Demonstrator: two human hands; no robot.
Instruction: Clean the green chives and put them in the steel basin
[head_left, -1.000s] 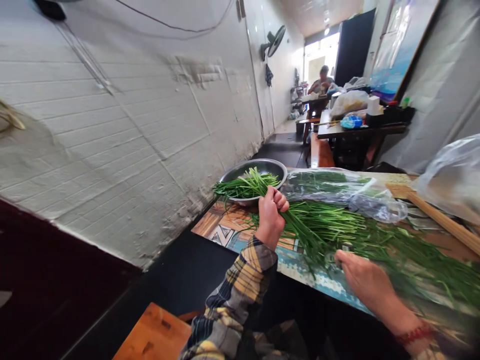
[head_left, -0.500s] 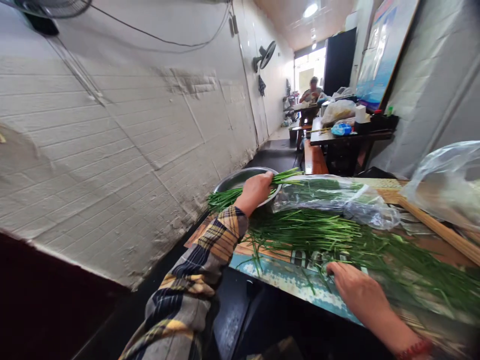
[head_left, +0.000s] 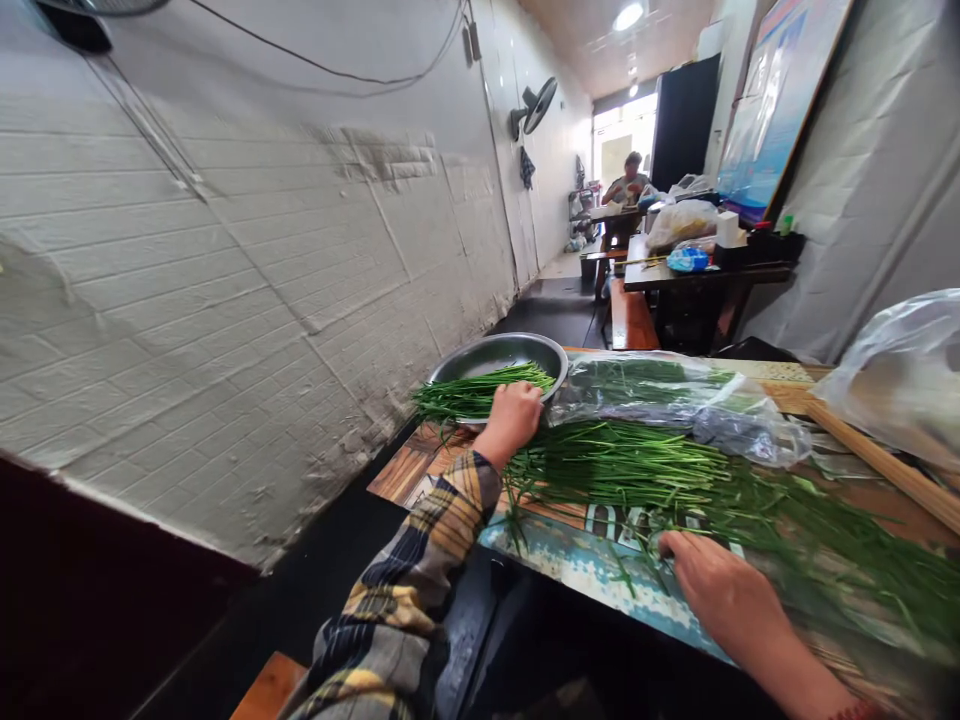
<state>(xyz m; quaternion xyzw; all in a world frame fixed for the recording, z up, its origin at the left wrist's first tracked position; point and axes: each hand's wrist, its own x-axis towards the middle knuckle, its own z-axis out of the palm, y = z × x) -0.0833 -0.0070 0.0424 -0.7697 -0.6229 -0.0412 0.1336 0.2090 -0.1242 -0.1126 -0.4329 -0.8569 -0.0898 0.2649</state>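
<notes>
My left hand (head_left: 513, 425) is just in front of the near rim of a metal bowl (head_left: 491, 347), its fingers curled and no stalks showing in them. A bunch of green chives (head_left: 480, 393) lies in the bowl, its left ends hanging over the rim. A larger pile of chives (head_left: 622, 460) spreads over the table, to the right of that hand. My right hand (head_left: 712, 580) is low at the table's front edge, thumb and fingers pinched together beside loose chive leaves. What they pinch, if anything, is too small to make out.
A clear plastic bag (head_left: 667, 390) with more greens lies behind the pile. A wooden strip (head_left: 885, 455) and another plastic bag (head_left: 900, 370) are at the right. A white wall (head_left: 262, 330) runs along the left. Further back, a person (head_left: 628, 185) sits at a table.
The chives my left hand held over the bowl now lie in it. That hand has let go and come down toward the near rim. My right hand has hardly moved.
</notes>
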